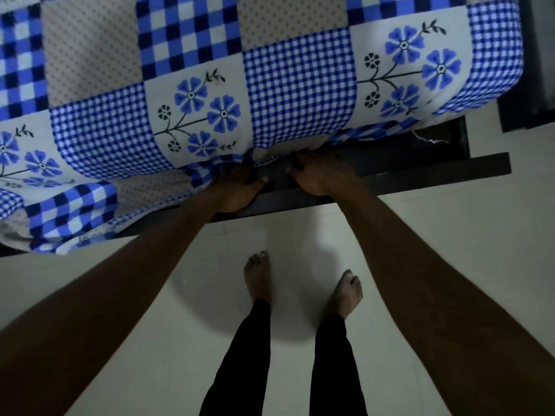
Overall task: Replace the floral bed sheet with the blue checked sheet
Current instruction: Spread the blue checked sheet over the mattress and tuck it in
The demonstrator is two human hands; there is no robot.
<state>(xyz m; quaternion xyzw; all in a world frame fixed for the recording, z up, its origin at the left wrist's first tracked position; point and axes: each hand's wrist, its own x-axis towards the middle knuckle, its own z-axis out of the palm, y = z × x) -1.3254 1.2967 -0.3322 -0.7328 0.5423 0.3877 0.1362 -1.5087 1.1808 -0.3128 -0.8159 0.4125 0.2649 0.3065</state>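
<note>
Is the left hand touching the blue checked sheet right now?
Touching. The head view shows the left hand, fingers hidden beneath the hanging edge of the blue checked sheet.

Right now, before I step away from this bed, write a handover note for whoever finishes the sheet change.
Left hand: at the mattress edge, fingers hidden under the blue checked sheet.
Right hand: beside it, fingertips out of sight in the gap above the dark bed frame.
Done: the checked sheet is spread over the bed, and its edge on the right looks tucked in.
Left to do: the edge on the left hangs loose over the frame and needs tucking. The old floral sheet is not in view.
</note>
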